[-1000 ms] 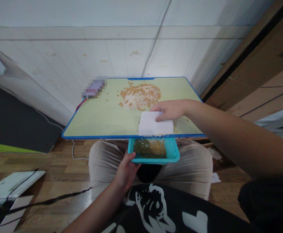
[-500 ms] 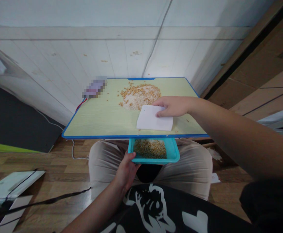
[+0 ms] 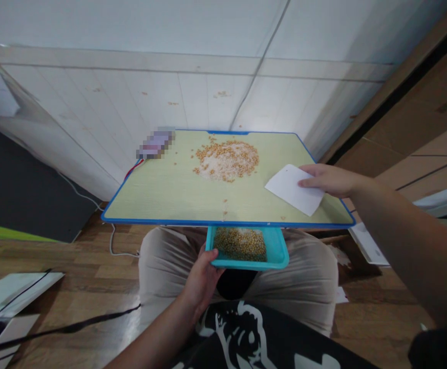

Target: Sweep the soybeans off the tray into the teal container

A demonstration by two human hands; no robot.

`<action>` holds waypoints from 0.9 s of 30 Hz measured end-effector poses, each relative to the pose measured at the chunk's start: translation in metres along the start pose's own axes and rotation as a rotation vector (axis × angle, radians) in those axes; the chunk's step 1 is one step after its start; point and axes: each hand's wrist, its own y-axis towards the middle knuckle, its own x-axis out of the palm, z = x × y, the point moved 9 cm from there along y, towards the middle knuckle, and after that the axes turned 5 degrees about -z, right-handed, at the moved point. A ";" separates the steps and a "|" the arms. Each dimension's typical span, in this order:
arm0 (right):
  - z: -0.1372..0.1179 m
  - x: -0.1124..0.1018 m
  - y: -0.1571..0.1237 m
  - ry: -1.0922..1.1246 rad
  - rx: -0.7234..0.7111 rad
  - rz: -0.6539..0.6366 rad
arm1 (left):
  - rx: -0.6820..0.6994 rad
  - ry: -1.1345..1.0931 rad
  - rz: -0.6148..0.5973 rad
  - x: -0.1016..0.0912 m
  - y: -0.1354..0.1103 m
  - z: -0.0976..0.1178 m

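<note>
My right hand [image 3: 326, 179] pinches a white scraper [image 3: 294, 188], a flat sheet with a small hole near one edge, over the right part of the table. To its left lies a spread pile of yellow soybeans and white rice-like grains [image 3: 229, 160]. A few stray grains [image 3: 225, 206] dot the surface near the front edge. My left hand [image 3: 204, 274] grips the left near corner of a teal plastic tray [image 3: 277, 251], thumb on the rim. The tray sits over my lap, just below the table edge, with soybeans and some white grains [image 3: 242, 243] inside.
The small table [image 3: 162, 200] has a pale top and blue rim, against a white wall. A blurred-out device [image 3: 156, 143] with a red cable is at its back left corner. Cardboard [image 3: 411, 118] stands at right; a dark panel [image 3: 27, 184] stands at left.
My right hand has moved the scraper rightward, away from the pile and the spot above the tray, and turned it. My left hand still holds the tray; the view has shifted slightly.
</note>
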 end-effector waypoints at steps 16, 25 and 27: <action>-0.015 0.062 -0.001 0.032 -0.054 -0.066 | 0.001 -0.003 0.018 0.002 -0.002 -0.001; -0.048 0.085 -0.007 -0.212 -0.168 -0.005 | 0.006 -0.034 0.014 0.001 0.000 -0.005; -0.055 0.091 -0.012 -0.254 -0.188 0.023 | -0.001 -0.037 0.019 0.000 0.000 -0.006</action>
